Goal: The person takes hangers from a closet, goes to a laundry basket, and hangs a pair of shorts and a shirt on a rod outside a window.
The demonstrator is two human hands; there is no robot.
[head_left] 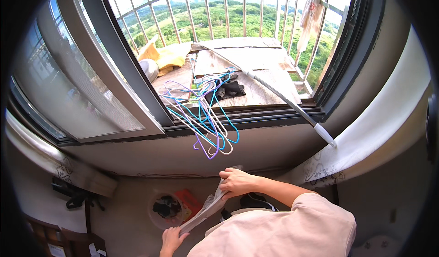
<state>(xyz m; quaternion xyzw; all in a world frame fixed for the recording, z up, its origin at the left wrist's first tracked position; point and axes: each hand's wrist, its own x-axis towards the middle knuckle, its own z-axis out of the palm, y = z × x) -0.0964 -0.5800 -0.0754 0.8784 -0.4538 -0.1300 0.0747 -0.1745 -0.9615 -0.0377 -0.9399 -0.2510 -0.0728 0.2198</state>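
A light grey piece of cloth (204,215), perhaps a garment, is stretched slantwise between my hands. My left hand (171,239) grips its lower end, close to the bottom of the view. Higher up and to the right, my right hand (235,182) has its fingers closed around the upper end. Beneath the cloth on the floor sits a clear round tub (157,220) with dark cloth (167,207) in it. Beside that tub lies something orange-red (190,202), partly covered by the stretched cloth.
Several blue, purple and white hangers (206,115) lie over the window sill, next to dark cloth (233,91). A long pole (279,94) with a white handle leans across the sill. Outside are boards, railings (226,14) and yellow cloth (167,56). Curtains (366,138) hang both sides.
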